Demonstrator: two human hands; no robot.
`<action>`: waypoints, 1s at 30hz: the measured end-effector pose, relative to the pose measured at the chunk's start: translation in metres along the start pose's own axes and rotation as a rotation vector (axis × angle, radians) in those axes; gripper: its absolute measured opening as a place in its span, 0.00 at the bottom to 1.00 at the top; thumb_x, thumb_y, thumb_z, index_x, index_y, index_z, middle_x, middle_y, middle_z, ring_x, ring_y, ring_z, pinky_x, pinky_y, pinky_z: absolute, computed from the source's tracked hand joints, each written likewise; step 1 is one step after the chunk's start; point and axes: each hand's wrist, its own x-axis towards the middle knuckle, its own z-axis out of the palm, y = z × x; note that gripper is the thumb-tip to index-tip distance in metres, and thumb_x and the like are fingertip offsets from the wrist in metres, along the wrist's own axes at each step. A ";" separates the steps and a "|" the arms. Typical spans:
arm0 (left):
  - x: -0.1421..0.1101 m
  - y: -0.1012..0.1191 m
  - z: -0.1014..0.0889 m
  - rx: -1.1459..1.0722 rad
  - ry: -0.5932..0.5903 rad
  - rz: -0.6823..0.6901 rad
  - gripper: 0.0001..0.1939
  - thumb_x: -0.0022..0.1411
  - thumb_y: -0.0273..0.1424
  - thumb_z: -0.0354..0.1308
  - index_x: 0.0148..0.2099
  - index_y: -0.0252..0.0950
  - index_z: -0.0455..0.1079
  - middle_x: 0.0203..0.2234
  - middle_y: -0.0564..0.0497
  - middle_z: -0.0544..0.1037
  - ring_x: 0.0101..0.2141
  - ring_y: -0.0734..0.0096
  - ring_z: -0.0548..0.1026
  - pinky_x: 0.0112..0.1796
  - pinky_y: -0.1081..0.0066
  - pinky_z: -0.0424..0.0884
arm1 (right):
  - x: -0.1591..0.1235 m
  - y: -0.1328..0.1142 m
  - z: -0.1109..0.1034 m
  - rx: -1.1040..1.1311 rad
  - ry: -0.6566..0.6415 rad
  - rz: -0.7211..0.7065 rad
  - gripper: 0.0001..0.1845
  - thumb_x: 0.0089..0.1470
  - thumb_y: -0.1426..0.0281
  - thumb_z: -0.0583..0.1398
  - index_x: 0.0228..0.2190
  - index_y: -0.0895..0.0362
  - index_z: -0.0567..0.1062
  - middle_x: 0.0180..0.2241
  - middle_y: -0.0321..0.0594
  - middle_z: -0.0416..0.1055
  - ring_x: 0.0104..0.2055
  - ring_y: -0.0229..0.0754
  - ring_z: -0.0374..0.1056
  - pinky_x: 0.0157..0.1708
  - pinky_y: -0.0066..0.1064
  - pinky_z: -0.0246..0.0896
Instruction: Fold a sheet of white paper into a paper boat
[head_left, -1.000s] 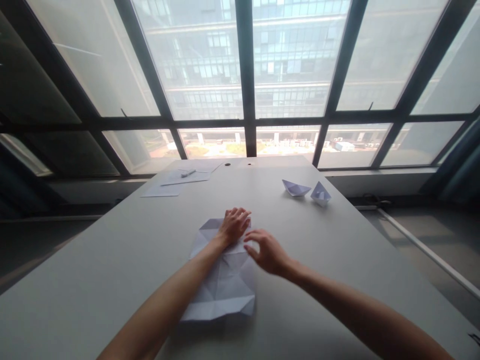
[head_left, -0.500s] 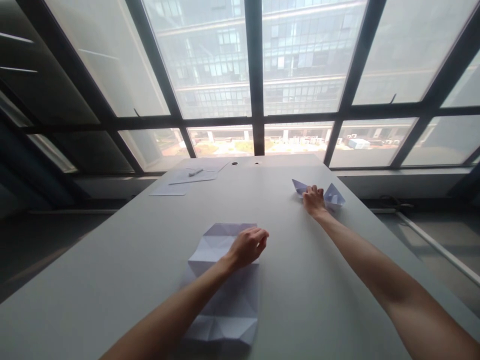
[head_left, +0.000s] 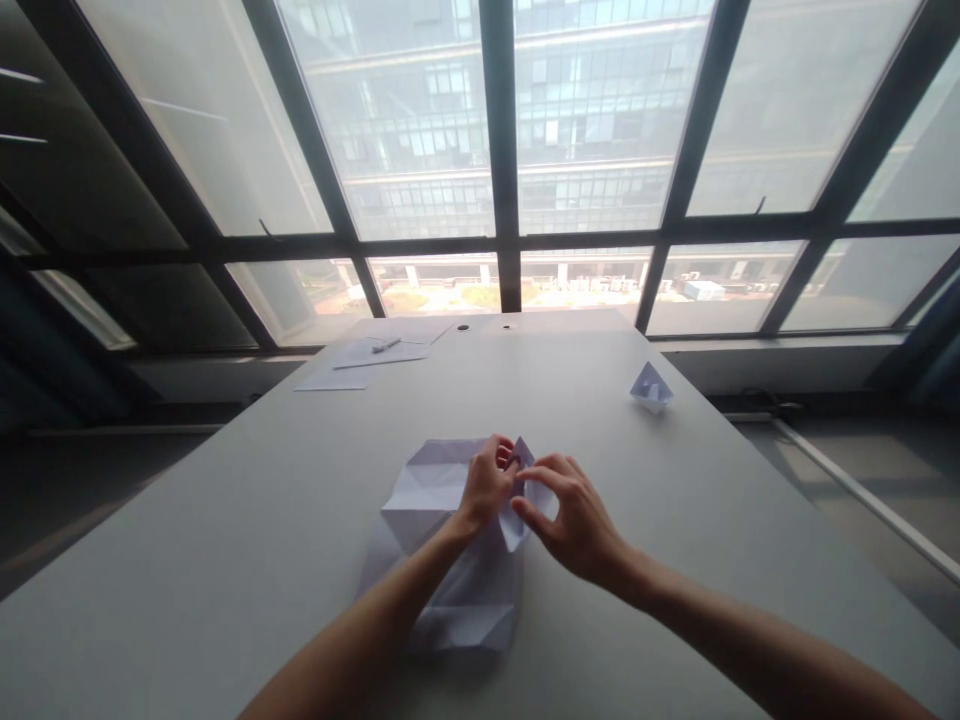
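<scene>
A small folded paper boat (head_left: 514, 532) is held upright between my hands, above the right side of a creased sheet of paper (head_left: 427, 490). My left hand (head_left: 491, 480) is closed on the boat's left side, its fingertips partly hidden by the paper. From the right, my right hand (head_left: 570, 515) grips the boat's near side, thumb and forefinger curved against it with a gap between them. The creased sheet lies on the table under my left wrist, its fold lines standing up in ridges.
Another folded paper boat (head_left: 651, 390) stands near the right edge of the white table (head_left: 285, 510). At the far left, flat paper sheets (head_left: 337, 376) lie with a white pen-like object (head_left: 386, 346) on them. Large windows rise beyond the table's far end.
My right hand has come back toward me from the far right, bringing one paper boat to my left hand. The other boat stays behind. My left hand now grips the brought boat.
</scene>
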 end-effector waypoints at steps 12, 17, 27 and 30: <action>-0.014 0.008 -0.002 0.111 -0.137 0.290 0.04 0.60 0.31 0.63 0.39 0.39 0.75 0.40 0.49 0.78 0.38 0.66 0.76 0.34 0.74 0.72 | 0.012 0.046 0.017 0.479 -0.030 0.326 0.17 0.50 0.73 0.55 0.33 0.60 0.84 0.26 0.40 0.79 0.28 0.41 0.72 0.27 0.27 0.61; -0.014 0.010 0.003 0.030 -0.090 0.261 0.05 0.62 0.30 0.59 0.37 0.37 0.76 0.42 0.46 0.75 0.43 0.64 0.75 0.33 0.74 0.74 | 0.012 0.047 0.011 0.338 0.042 0.316 0.14 0.50 0.72 0.56 0.31 0.59 0.83 0.26 0.41 0.79 0.27 0.41 0.71 0.27 0.27 0.61; -0.012 0.006 0.011 -0.047 -0.092 0.210 0.08 0.60 0.35 0.63 0.36 0.35 0.74 0.35 0.48 0.75 0.33 0.69 0.75 0.34 0.72 0.74 | 0.007 0.045 0.011 0.317 0.042 0.281 0.10 0.50 0.72 0.59 0.28 0.56 0.81 0.25 0.39 0.78 0.27 0.42 0.73 0.27 0.27 0.62; -0.012 0.006 0.012 -0.088 -0.097 0.194 0.06 0.61 0.32 0.60 0.35 0.35 0.75 0.35 0.48 0.75 0.32 0.70 0.75 0.34 0.72 0.73 | 0.007 0.045 0.009 0.292 0.045 0.288 0.08 0.51 0.70 0.60 0.26 0.56 0.81 0.25 0.39 0.78 0.26 0.41 0.72 0.27 0.28 0.61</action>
